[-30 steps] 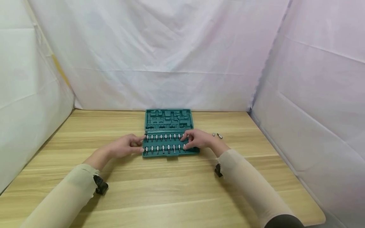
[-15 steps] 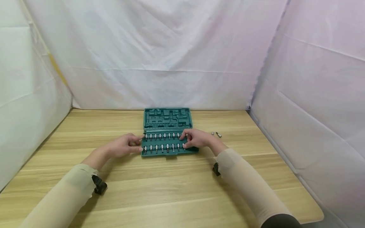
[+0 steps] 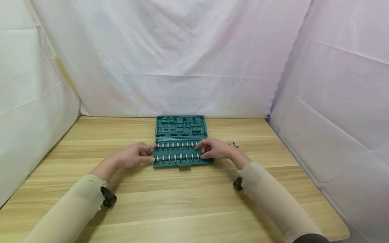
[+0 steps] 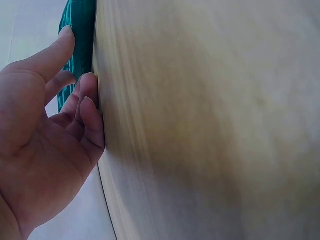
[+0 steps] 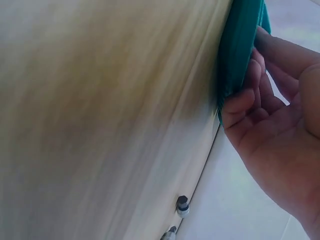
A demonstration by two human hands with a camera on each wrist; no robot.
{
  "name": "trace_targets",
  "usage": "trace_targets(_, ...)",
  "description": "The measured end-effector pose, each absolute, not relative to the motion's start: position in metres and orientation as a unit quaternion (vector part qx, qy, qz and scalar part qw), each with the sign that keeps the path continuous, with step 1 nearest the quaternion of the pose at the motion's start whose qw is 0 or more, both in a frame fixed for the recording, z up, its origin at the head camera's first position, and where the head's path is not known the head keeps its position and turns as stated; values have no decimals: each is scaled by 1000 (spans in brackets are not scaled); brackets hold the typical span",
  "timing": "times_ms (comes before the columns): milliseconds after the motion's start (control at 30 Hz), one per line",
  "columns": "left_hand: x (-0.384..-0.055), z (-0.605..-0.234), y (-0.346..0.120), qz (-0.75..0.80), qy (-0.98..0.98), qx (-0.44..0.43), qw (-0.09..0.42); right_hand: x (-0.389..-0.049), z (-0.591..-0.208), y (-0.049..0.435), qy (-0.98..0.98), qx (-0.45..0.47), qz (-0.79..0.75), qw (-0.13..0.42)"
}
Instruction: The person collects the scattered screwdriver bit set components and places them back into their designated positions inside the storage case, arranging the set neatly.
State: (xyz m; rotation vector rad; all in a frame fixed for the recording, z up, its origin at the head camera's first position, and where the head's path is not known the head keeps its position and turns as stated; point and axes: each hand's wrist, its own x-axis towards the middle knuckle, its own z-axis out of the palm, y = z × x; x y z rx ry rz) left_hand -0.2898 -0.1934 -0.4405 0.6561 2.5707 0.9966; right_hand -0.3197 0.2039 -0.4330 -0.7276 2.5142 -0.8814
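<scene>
A green plastic bit case (image 3: 182, 165) lies open on the table, its lid (image 3: 181, 117) laid back and its base holding two rows of silver bit sockets (image 3: 175, 158). My left hand (image 3: 131, 156) rests at the left end, thumb by the front corner and index finger by the back row. In the left wrist view its thumb (image 4: 62, 47) lies against the case's edge. My right hand (image 3: 216, 149) reaches over the right end, covering part of the back row. Its thumb is just right of the last front bit socket, and other fingers (image 5: 240, 102) bend against the case's side.
To the right of the case, a small socket (image 3: 229, 142) and a loose bit socket (image 3: 235, 144) lie on the wooden table (image 3: 170, 209). White cloth walls (image 3: 179, 67) stand at the back and both sides.
My right hand has shifted slightly right, its thumb coming off the last front bit socket, which now shows fully. The left hand stays at the case's left end.
</scene>
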Motion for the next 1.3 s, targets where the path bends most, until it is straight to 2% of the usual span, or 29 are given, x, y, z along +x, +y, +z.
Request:
trace_targets(167, -289, -440, -193, 346, 897, 230, 151, -318, -431, 216, 892, -250, -340, 165)
trace_targets(500, -286, -436, -195, 347, 897, 223, 159, -320, -421, 256, 891, -223, -387, 80)
trace_targets(833, -287, -438, -194, 353, 893, 228, 159, -317, -418, 289, 894, -177, -405, 74)
trace_targets(1300, -288, -439, -195, 348, 897, 220, 161, -324, -432, 334, 902, -136, -406, 55)
